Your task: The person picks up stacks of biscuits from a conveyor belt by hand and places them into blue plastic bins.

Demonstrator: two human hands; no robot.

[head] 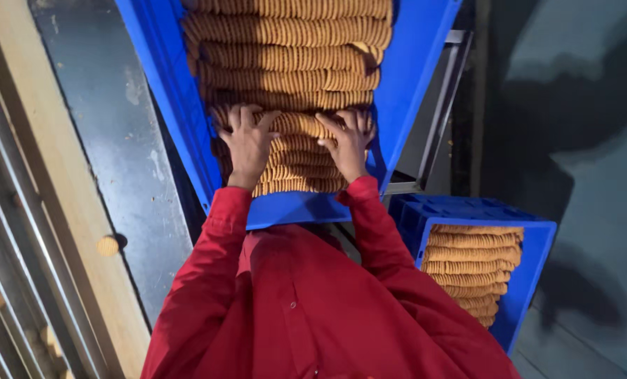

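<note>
Dark grey flooring is seen on both sides, with a pale wooden beam [68, 210] at the left on which one loose round biscuit [107, 245] lies, well apart from the hands. Two blue crates are counted: the large crate [299, 208] in the middle holds about nine visible rows of stacked biscuits [292, 81], and the left hand [247, 144] and right hand [348, 140] are pressed onto the nearer rows, fingers [238, 118] spread and curled over a row's two ends, red sleeves [219, 231] reaching the crate's near rim. Lower right, just beside it, a smaller crate [531, 274] is filled with about seven rows, with bare floor beyond it.
</note>
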